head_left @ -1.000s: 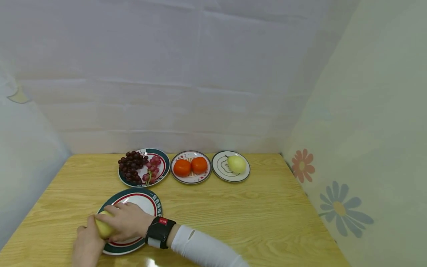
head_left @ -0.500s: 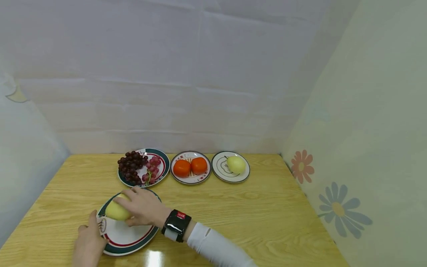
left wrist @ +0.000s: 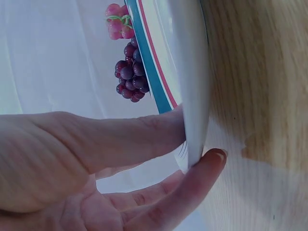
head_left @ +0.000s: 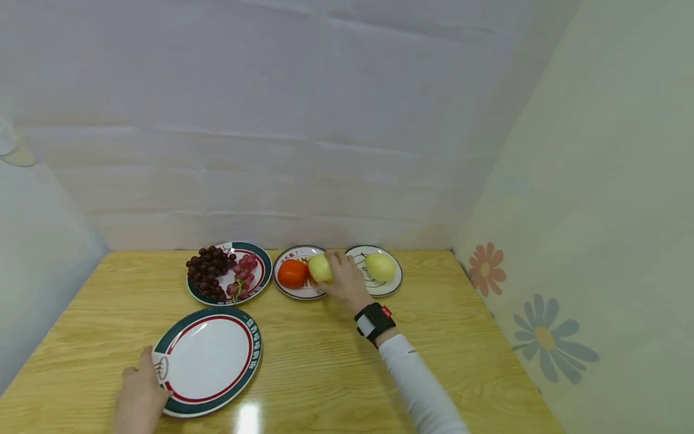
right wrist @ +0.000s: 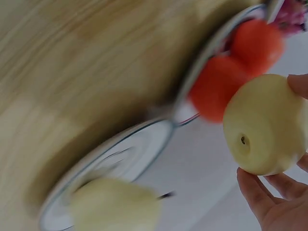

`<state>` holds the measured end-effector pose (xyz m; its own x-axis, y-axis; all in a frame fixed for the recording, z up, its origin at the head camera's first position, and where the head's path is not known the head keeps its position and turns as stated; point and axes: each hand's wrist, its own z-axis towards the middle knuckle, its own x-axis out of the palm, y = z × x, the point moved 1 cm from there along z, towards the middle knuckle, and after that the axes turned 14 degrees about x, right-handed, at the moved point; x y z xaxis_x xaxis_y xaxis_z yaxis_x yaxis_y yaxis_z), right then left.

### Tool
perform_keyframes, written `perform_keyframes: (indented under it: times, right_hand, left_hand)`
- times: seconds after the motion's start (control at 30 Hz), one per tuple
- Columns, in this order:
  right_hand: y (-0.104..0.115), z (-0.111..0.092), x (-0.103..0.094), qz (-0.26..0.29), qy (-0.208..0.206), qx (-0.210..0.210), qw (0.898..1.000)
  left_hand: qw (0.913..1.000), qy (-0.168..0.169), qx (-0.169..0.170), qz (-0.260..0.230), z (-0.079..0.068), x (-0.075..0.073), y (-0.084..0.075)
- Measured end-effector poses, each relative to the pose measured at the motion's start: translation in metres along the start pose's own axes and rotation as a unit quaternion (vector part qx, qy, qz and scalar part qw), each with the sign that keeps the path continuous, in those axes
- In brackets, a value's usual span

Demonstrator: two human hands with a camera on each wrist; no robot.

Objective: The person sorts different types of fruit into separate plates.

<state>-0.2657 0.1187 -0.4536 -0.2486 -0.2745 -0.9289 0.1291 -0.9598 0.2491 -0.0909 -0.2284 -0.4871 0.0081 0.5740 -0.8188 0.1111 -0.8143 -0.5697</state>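
My left hand (head_left: pixel 139 392) pinches the near-left rim of a large white plate (head_left: pixel 206 358) with a green and red border. In the left wrist view its thumb lies over the rim and a finger is under it. A pale yellow pear (right wrist: pixel 267 125) is held in the fingers of my right hand (head_left: pixel 347 280), in the air by the small plate of orange-red fruits. In the head view the pear hides most of the right-hand orange-red fruit. Another pear (head_left: pixel 380 267) lies on a small white plate (head_left: pixel 393 283) just right of this hand.
At the back left, dark grapes (head_left: pixel 208 271) and pink grapes (head_left: pixel 245 268) lie on a green-rimmed plate (head_left: pixel 262 283). An orange-red round fruit (head_left: pixel 292 274) sits on the middle small plate (head_left: pixel 295 293). A pale wall (head_left: pixel 271 150) stands behind the wooden table (head_left: pixel 325 361).
My right hand has carried the pear from above the large plate, away from my left hand, rightward and back to the small plates. My left hand has stayed at the large plate's rim.
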Motion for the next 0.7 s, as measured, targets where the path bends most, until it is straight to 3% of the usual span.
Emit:
perform_keyframes:
  times: [0.17, 0.3, 0.53, 0.7]
  right_hand:
    - [-0.050, 0.006, 0.008, -0.009, 0.001, 0.062, 0.998]
    - [-0.073, 0.005, 0.016, -0.036, -0.012, 0.081, 0.996]
    - [-0.087, 0.004, 0.021, -0.064, -0.056, 0.079, 0.993]
    - [-0.086, 0.006, 0.022, -0.073, -0.051, 0.073, 0.993]
  left_hand:
    - [0.9999, 0.014, -0.009, 0.001, 0.001, 0.000, -0.001]
    - [0.9999, 0.017, -0.001, 0.003, 0.001, -0.001, -0.001]
    - [0.9999, 0.012, 0.002, 0.009, 0.001, -0.001, -0.003]
    - [0.9995, 0.024, -0.016, 0.011, 0.004, 0.000, -0.002]
